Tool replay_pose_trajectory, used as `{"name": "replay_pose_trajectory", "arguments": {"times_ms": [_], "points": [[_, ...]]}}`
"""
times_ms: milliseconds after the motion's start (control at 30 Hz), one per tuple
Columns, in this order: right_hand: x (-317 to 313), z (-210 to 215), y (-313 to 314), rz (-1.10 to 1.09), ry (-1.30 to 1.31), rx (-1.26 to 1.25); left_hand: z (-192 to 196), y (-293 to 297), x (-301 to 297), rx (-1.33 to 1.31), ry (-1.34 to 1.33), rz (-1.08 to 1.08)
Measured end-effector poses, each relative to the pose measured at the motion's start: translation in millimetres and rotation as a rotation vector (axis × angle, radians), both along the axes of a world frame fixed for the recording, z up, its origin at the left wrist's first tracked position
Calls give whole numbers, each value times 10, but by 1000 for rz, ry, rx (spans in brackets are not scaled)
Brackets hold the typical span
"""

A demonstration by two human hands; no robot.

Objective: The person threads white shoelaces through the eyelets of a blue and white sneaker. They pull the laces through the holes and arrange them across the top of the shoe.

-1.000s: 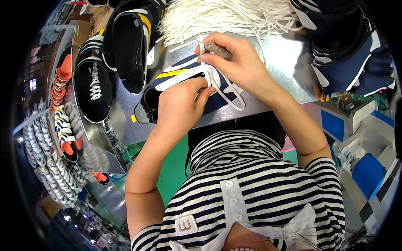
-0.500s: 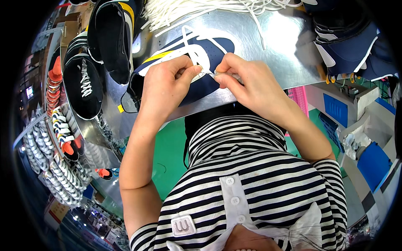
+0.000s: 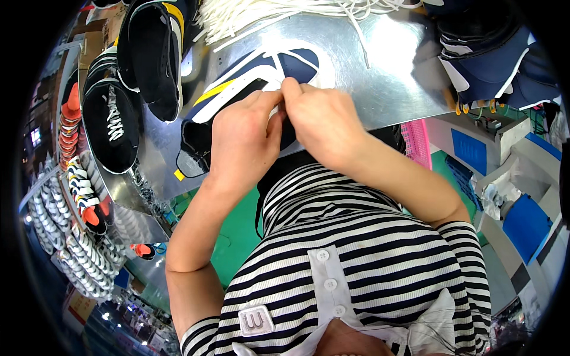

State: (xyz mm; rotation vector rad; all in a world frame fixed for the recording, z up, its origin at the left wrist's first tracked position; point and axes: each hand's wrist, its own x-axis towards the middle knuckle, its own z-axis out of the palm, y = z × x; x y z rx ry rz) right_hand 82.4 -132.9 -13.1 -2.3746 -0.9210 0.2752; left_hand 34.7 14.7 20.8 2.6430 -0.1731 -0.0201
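Note:
On the metal table lies a navy shoe upper with white trim and a yellow stripe, its toe pointing to the far right. A white shoelace is looped over its front and runs down to my fingers. My left hand is closed over the shoe's opening, thumb and forefinger pinched together. Right against it, my right hand is closed too, its fingertips meeting the left ones at the lace. The backs of my hands hide most of the pinched lace and the near side of the upper.
A bundle of loose white laces lies at the table's far edge. Black-lined shoe uppers stand at the left, and a navy stack at the right. A pink basket is below the table edge. Racked shoes hang left.
My hands have come together, the right moving left and turning so its back faces up. The lace loop over the toe has been drawn lower and flatter.

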Motion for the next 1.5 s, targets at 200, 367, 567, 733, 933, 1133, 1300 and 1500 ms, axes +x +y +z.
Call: {"name": "replay_pose_trajectory", "arguments": {"times_ms": [200,367,567,733,933,1133,1300,1500], "points": [[113,283,-697,-11,353,323,45,93,-283,72,-257,-64],[653,137,-736,-358,886,690,69,21,-303,134,-448,-194],[411,0,-291,-277,635,807,187,480,-242,-863,816,415],[266,10,-171,-314,574,712,44,414,-21,-923,976,335],[273,-66,-220,-513,752,781,-177,374,10,-777,461,365],[197,-6,-218,-428,648,562,-156,358,-119,-1029,311,340],[150,-66,-241,-433,661,512,-115,274,-203,-723,206,380],[229,-78,-362,-408,653,838,231,916,-604,161,-479,326]]}}
